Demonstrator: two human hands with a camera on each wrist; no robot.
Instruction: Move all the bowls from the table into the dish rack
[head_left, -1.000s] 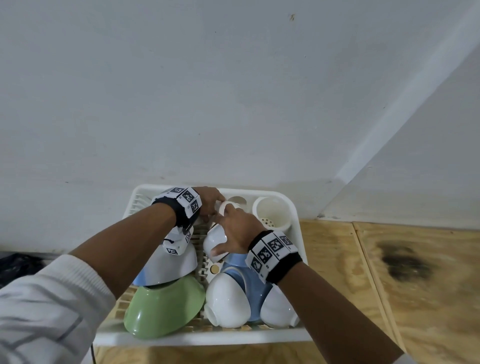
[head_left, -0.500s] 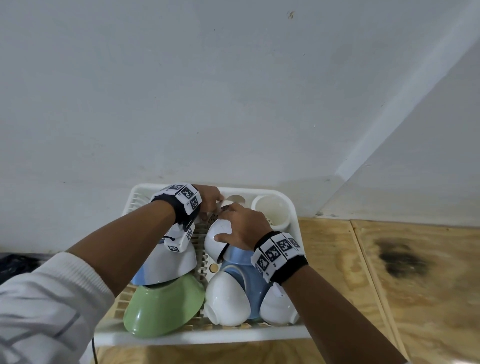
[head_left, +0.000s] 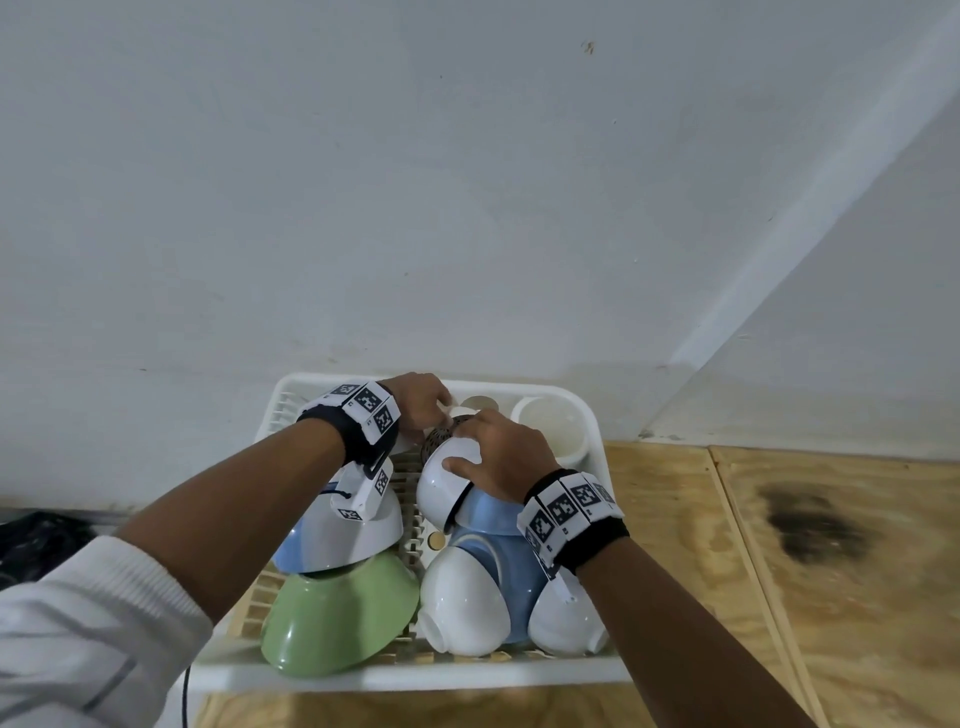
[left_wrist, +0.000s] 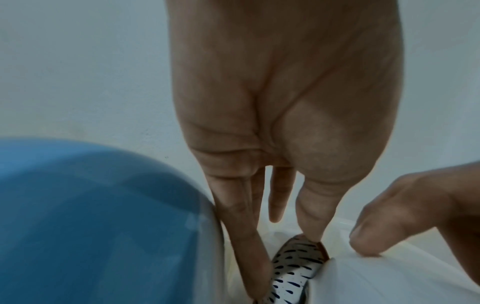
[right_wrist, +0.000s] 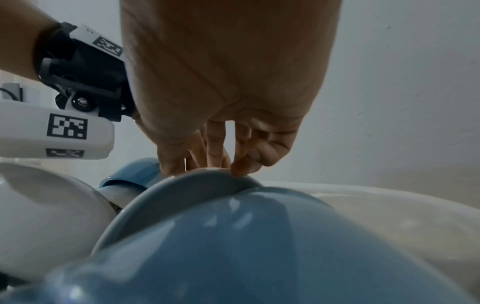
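Note:
A white dish rack (head_left: 415, 680) on the plywood table holds several upturned bowls. My right hand (head_left: 488, 447) grips a small white bowl (head_left: 441, 488) tipped against a blue bowl (head_left: 488, 512), thumb on its side and fingers over the top. Just behind it sits a dark-speckled bowl (head_left: 439, 434). My left hand (head_left: 431, 410) reaches down at the rack's back. In the left wrist view it pinches the speckled bowl (left_wrist: 293, 267) between thumb and a finger, beside a blue bowl (left_wrist: 91, 226). In the right wrist view my right hand (right_wrist: 207, 162) touches the blue bowl's foot ring (right_wrist: 194, 185).
At the rack's front lie a green bowl (head_left: 337, 618) and two white bowls (head_left: 462, 603). A white-and-blue bowl (head_left: 363, 540) sits under my left wrist. A white cutlery cup (head_left: 550, 426) stands at the back right. The wall runs close behind; a dark stain (head_left: 815, 525) marks the table.
My right hand has slid further over the small white bowl, which is now tipped mouth-down against the blue bowl. The speckled bowl has come into view between my hands.

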